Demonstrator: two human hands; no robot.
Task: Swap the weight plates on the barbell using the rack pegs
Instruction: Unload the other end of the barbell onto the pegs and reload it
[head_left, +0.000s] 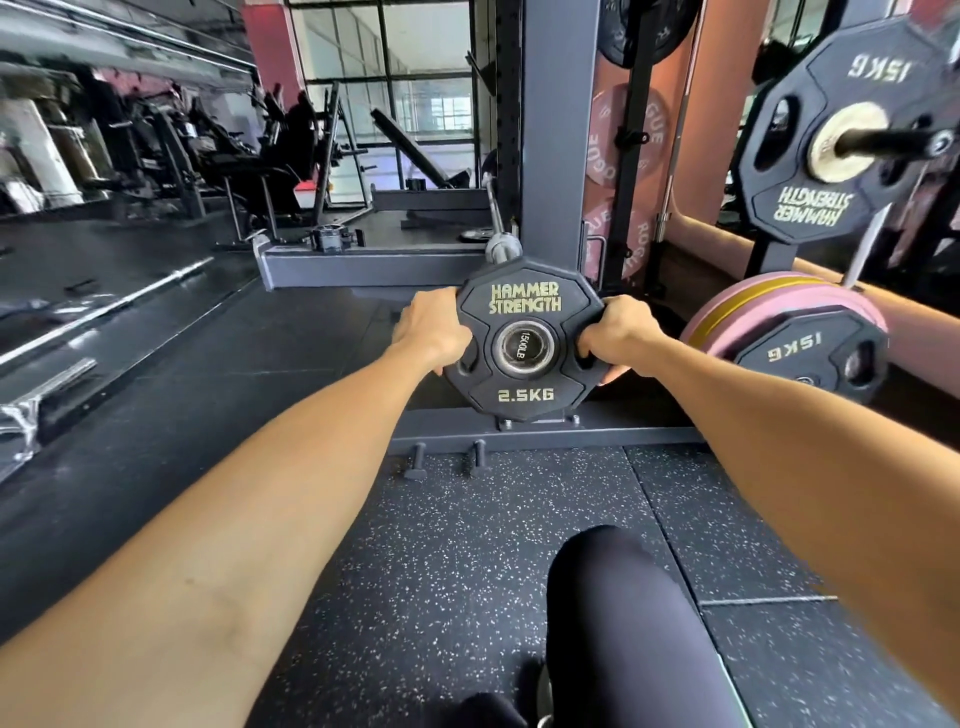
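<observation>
A black 2.5 kg Hammer Strength plate (525, 400) sits on the end of a barbell sleeve (523, 345), whose silver end cap shows through the plate's centre hole. My left hand (434, 327) grips the plate's left edge and my right hand (618, 340) grips its right edge, fingers through the cut-out. At the upper right a black 15 kg plate (831, 208) hangs on a rack peg (893, 139). Lower right, another 15 kg plate (810, 358) rests in front of pink and yellow bumper plates (763, 301).
The grey rack upright (558, 130) stands right behind the plate, with pink Rogue plates (621, 140) stored beyond it. Two short pegs (449, 460) stick up from the rack's base beam. A spare barbell (104, 312) lies on the floor at left. My knee (618, 613) is below.
</observation>
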